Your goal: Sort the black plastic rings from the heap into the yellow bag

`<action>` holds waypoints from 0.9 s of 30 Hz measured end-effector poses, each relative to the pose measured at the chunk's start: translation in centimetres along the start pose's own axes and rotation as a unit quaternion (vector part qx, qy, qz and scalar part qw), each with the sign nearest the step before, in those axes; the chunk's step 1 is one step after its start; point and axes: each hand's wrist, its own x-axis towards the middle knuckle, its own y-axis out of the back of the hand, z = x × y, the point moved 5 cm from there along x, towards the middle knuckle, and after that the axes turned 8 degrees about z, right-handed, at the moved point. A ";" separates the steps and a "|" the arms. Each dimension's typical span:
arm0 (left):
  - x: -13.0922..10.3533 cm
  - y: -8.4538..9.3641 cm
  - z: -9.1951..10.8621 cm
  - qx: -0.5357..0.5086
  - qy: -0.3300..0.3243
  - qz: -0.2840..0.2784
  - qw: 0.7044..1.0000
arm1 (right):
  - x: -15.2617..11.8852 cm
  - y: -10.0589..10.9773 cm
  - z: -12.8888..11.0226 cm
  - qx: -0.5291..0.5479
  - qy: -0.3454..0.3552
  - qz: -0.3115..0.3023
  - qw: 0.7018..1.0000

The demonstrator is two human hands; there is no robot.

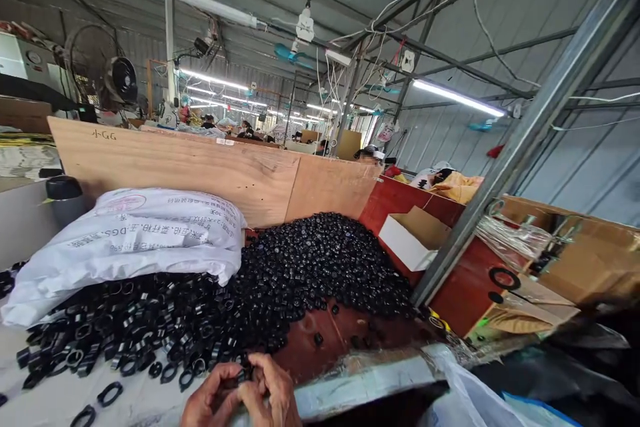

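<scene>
At the front edge of the table, my left hand (pixel 212 397) and my right hand (pixel 273 388) meet with fingertips pinched together. Between them is a small black plastic part (pixel 243 375), mostly hidden by the fingers. Just beyond lies a heap of black plastic rings (pixel 145 327), some with a tab on the side. Behind and to the right rises a larger pile of small round black caps (pixel 320 260). Two loose rings (pixel 110 393) rest on the pale surface left of my hands.
A white woven sack (pixel 165 233) lies over the rings at the left. Wooden boards (pixel 200 170) wall the back. A metal post (pixel 480 193) slants up at the right, beside an open white box (pixel 407 240). A plastic bag (pixel 475 393) hangs at the near right edge.
</scene>
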 end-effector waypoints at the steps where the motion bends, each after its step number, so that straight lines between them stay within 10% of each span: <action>1: -0.2 -0.1 0.3 0.005 0.002 0.002 1.000 | 0.1 0.2 -0.5 0.004 0.001 -0.018 1.000; 10: -2.0 -1.0 2.5 -0.034 -0.001 -0.017 0.999 | 0.8 2.9 -2.4 0.108 -0.007 -0.094 0.990; 16: -4.4 -1.4 2.2 -0.058 0.027 -0.037 0.997 | -0.6 4.3 -2.9 0.115 -0.008 -0.099 0.988; 21: -7.2 -1.1 1.8 -0.015 0.005 -0.006 1.000 | -2.8 4.4 -2.9 0.102 -0.145 -0.131 0.975; 27: -9.2 -0.8 0.4 -0.087 0.090 -0.015 0.992 | -4.1 4.8 -4.2 0.161 -0.100 -0.143 0.971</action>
